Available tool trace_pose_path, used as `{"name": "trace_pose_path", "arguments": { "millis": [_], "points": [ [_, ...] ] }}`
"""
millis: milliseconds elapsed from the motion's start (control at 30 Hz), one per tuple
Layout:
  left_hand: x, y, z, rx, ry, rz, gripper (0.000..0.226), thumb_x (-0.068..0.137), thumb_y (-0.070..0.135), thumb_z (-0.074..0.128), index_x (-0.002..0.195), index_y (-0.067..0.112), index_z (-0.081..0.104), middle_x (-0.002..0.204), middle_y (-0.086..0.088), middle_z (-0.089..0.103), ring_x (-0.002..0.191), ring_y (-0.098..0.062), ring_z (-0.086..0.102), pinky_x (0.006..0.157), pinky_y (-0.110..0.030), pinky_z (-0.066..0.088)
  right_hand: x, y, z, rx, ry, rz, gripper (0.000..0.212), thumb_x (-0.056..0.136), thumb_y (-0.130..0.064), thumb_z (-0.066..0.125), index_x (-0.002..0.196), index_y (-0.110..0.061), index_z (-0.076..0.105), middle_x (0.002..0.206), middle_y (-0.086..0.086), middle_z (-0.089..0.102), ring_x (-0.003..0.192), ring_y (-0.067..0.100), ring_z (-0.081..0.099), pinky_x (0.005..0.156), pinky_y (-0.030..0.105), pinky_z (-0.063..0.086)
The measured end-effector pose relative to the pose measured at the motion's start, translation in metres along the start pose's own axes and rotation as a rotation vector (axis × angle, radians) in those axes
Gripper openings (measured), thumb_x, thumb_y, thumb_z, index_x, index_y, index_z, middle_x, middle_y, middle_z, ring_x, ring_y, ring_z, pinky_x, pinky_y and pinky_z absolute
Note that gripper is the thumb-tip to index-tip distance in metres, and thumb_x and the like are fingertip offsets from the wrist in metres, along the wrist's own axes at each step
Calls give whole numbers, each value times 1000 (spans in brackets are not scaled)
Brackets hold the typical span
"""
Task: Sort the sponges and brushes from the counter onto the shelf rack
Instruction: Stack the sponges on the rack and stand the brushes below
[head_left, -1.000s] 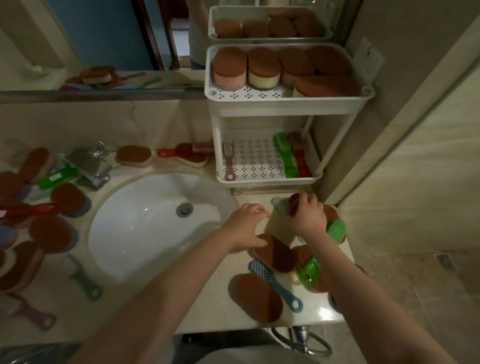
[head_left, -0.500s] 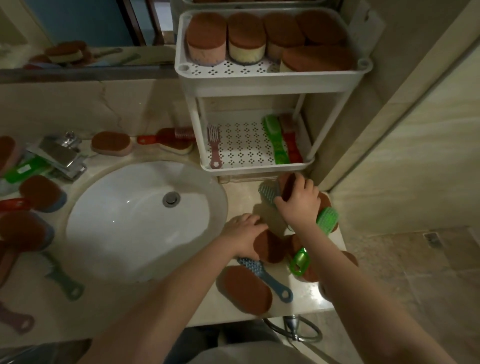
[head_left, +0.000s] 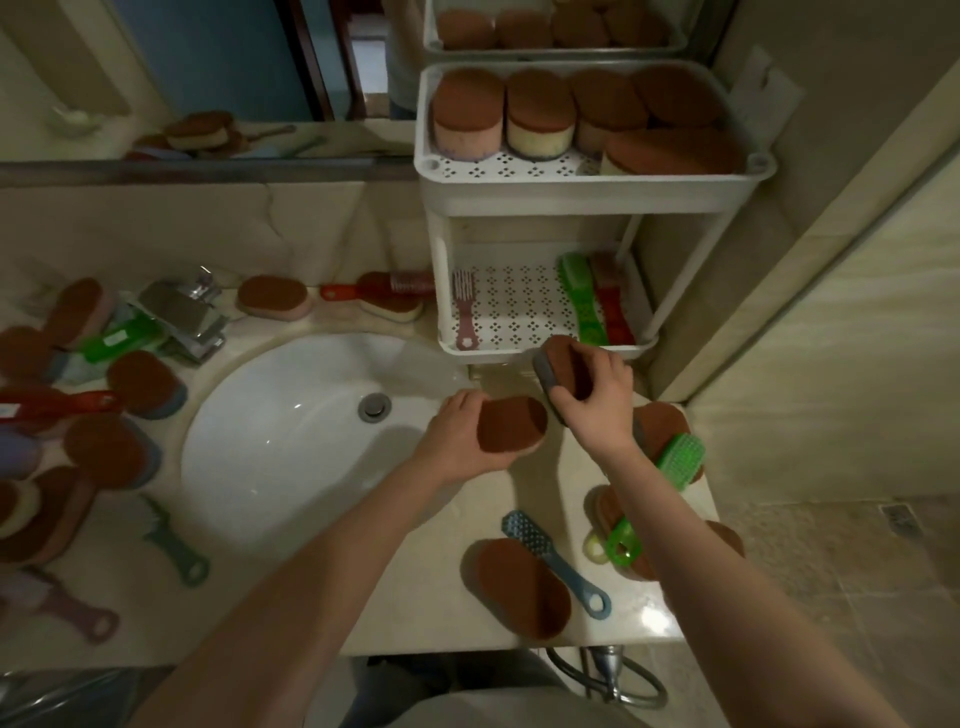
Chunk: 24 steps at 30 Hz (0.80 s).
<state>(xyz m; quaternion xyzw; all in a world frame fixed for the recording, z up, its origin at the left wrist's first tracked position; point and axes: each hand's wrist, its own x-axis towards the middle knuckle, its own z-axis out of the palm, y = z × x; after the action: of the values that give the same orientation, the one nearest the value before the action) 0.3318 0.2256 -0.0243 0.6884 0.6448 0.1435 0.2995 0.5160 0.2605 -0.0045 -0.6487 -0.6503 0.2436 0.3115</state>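
Here both hands' fingers curl closed, left hand (head_left: 457, 436) gripping one sponge (head_left: 511, 423), right hand (head_left: 597, 400) another (head_left: 563, 366).

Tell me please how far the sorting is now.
Done: sponges sit in the rack's upper tier, three brushes lie in the lower tier. In hand: the left hand holds a brown sponge, the right hand grips a grey-backed sponge. Left: many more of both on the counter.

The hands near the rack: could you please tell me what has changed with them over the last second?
The left hand has gripped a brown sponge and lifted it off the counter. The right hand has raised its grey-based sponge toward the rack's lower tray. The blue brush, the green counter brush and the shelved sponges stayed put.
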Motion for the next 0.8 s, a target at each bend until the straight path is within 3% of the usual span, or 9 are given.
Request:
{"name": "trace_pose_path", "arguments": {
  "millis": [100, 233, 367, 500, 600, 700, 800],
  "points": [
    [-9, -2, -19, -190, 140, -84, 71, 65, 52, 76, 118, 19, 44, 116, -2, 49, 104, -19, 51, 88, -33, 45, -3, -17, -1, 71, 61, -87, 63, 69, -44, 54, 125, -14, 53, 118, 9, 53, 109, 26, 46, 88, 27, 34],
    [-16, 6, -50, -359, 317, -69, 70, 66, 46, 77, 120, 17, 45, 113, -2, 51, 99, -17, 52, 76, -26, 40, -3, -47, -11, 167, 154, -217, 58, 73, -40, 55, 123, -12, 54, 115, 7, 54, 105, 19, 47, 86, 27, 36],
    [-19, 27, -79, -455, 468, 39, 73, 63, 55, 69, 120, 15, 47, 111, 2, 54, 98, -14, 55, 78, -25, 44, -2, -82, -28, 214, 288, -368, 53, 75, -36, 58, 120, -8, 55, 116, 8, 55, 106, 19, 49, 90, 32, 41],
    [-17, 47, -109, -504, 607, 166, 77, 61, 59, 59, 121, 12, 46, 108, 5, 51, 97, -10, 51, 75, -6, 37, 7, -115, -48, 225, 422, -481, 48, 79, -34, 62, 117, -4, 55, 112, 9, 56, 105, 21, 51, 91, 29, 40],
    [-13, 60, -136, -525, 667, 228, 73, 65, 57, 60, 125, 18, 40, 111, 7, 47, 99, -9, 50, 76, -12, 38, 24, -140, -66, 223, 481, -558, 44, 81, -29, 62, 118, -5, 55, 115, 10, 56, 107, 20, 50, 91, 27, 40],
    [-6, 69, -160, -534, 697, 261, 67, 69, 51, 65, 124, 22, 39, 111, 9, 46, 100, -8, 49, 77, -13, 39, 49, -162, -84, 170, 468, -588, 45, 79, -26, 58, 121, -10, 53, 122, 5, 54, 109, 11, 43, 91, 26, 38],
    [2, 74, -178, -530, 713, 276, 65, 72, 45, 67, 126, 22, 40, 113, 9, 47, 102, -8, 50, 79, -15, 42, 76, -178, -97, 93, 344, -564, 49, 74, -25, 54, 123, -17, 52, 123, 2, 55, 110, 15, 43, 92, 37, 42]
  ]
}}
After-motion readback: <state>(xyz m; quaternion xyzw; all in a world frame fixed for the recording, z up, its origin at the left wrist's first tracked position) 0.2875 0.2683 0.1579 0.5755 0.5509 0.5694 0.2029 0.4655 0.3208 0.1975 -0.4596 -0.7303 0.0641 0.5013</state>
